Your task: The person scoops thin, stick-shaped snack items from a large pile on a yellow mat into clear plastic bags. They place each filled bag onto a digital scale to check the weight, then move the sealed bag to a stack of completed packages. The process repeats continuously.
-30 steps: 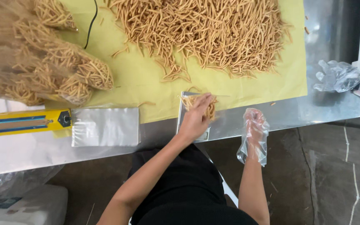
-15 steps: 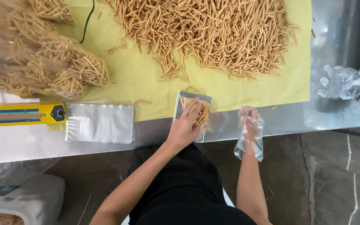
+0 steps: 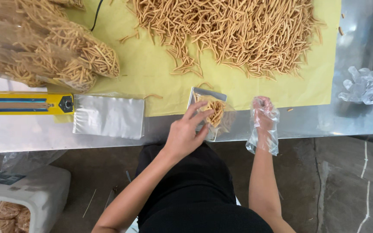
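Snack pouch [image 3: 214, 113] — steel table [image 3: 324, 125], yellow sheet [image 3: 152, 69]

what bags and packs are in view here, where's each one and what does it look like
Small clear bag: table edge, part filled with tan snack sticks, left hand on it.
Filled clear bags: upper left, bulging with the same sticks.
Flat empty clear bag: left of the small bag, rectangular, shiny.
Crumpled clear plastic glove: far right on the metal table.
Right hand: inside a loose clear plastic glove.

Clear snack pouch [image 3: 214, 115] beside flat empty pouch [image 3: 109, 116]
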